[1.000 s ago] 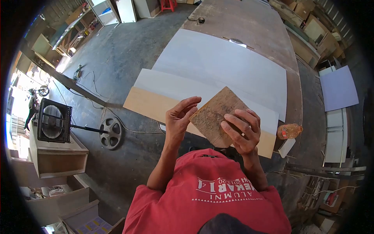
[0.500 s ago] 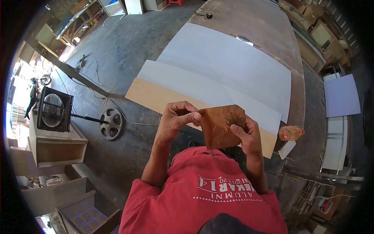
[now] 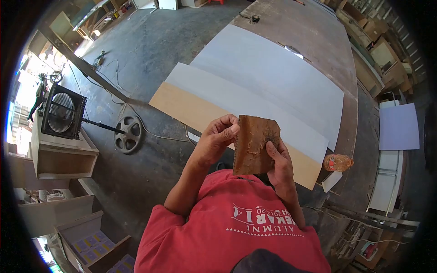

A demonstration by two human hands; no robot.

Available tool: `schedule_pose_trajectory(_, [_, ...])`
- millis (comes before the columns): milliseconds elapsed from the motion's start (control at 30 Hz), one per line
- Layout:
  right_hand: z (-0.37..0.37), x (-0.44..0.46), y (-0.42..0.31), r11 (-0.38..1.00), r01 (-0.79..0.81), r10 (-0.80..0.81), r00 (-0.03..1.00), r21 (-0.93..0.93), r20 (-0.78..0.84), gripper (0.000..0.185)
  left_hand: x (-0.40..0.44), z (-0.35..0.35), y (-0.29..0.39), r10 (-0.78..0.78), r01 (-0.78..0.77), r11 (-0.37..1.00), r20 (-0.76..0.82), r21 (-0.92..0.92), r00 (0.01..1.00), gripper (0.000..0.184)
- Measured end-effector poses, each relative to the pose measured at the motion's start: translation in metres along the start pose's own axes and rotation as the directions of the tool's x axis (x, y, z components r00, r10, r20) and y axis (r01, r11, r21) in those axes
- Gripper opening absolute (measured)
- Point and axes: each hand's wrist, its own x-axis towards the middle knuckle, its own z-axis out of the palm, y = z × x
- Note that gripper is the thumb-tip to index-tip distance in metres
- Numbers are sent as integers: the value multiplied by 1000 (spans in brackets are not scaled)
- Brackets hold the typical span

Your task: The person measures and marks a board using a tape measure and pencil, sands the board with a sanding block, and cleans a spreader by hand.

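A brown, stained notched spreader is held up before my chest, crusted with dried residue. Fine teeth run down its left edge. My right hand grips its right side, thumb on the near face and fingers behind it. At the upper part of the toothed edge, my left hand is closed in a pinch, thumb and fingertips touching it. Beyond the hands lie large white sheets with a light wood-coloured strip along the near side.
An orange-stained plastic bottle lies by the sheets' right corner. To the left, a black fan on a pole has a round base, with cables on the floor. Several cabinet boxes stand at the left; boards lean at the right.
The spreader has turned more upright, its toothed edge now facing left and visible. Both hands moved slightly with it, still holding on. The camera view has shifted a little.
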Motion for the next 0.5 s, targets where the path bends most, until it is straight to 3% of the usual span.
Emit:
schedule_pose_trajectory(233, [0, -2, 11, 994, -14, 14, 1000, 111, 1, 45, -5, 1, 1, 22, -6, 967, 61, -254, 998, 13])
schedule_pose_trajectory(300, [-13, -1, 11, 991, -4, 5, 1000, 130, -6, 45, -3, -9, 18, 329, -302, 835, -24, -460, 944, 11])
schedule_pose_trajectory(333, [-22, -1, 10, 988, 7, -4, 1000, 155, -16, 45, -7, -9, 32, 385, -407, 807, -142, -427, 912, 9])
schedule_pose_trajectory(433, [-26, -2, 9, 993, 41, -38, 999, 108, -22, 44, -15, -21, 51, 506, -542, 773, -194, -330, 840, 5])
schedule_pose_trajectory(500, [-18, -5, 8, 994, 56, -56, 998, 90, -8, 44, -21, -27, 51, 530, -529, 846, 2, -56, 848, 6])
